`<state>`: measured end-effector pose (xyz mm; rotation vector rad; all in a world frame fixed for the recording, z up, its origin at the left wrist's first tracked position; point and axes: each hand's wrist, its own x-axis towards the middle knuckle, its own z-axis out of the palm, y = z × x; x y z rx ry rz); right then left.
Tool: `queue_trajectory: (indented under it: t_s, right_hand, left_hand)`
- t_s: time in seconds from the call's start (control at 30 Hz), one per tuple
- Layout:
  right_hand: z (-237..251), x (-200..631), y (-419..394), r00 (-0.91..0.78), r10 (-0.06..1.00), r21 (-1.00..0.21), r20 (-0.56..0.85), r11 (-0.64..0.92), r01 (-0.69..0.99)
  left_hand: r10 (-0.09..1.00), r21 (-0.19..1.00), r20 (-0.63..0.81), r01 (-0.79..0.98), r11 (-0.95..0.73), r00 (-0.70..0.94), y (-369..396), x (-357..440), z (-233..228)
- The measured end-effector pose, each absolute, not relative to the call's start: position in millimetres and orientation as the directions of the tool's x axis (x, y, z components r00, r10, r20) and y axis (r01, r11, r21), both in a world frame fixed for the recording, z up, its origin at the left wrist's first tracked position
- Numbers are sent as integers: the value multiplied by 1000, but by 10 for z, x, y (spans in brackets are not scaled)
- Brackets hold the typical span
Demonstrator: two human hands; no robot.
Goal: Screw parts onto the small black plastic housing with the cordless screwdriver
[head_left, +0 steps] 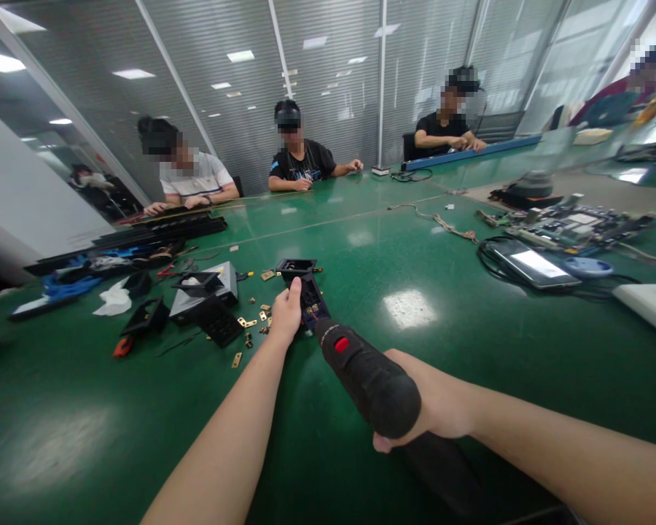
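Observation:
My right hand (415,397) is wrapped around the grip of a black cordless drill (366,379) with a red switch on top. The drill points away from me, its bit reaching a black plastic housing (311,295). With the thumb along its top, my left hand (289,310) grips that housing from the left side. Small brass plates (265,315) and screws lie scattered left of my left hand. Whether the bit sits in a screw is too small to tell.
Black plastic parts (219,321) and a grey box (227,284) stand to the left. At the right lie a phone-like device (530,262) with a black cable and several circuit boards (579,222). Co-workers (303,164) sit along the far side of the green table (350,240).

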<state>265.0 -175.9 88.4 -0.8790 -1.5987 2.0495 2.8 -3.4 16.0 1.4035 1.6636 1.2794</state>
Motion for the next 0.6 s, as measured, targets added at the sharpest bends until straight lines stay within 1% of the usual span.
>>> queue_trajectory:
  t_s: [0.17,0.4,0.6]
  right_hand:
    - [931,2641,-1761,-730,637,-953,-248,-296,66]
    - [945,2638,-1763,-750,618,-954,-237,-293,60]
    - [939,2630,-1759,-746,627,-960,-224,-272,60]
  left_hand:
    - [958,923,145,383,-40,-249,-37,20,168]
    - [955,921,137,390,-25,-261,-40,35,179]
    - [955,937,113,350,-11,-273,-54,55,196]
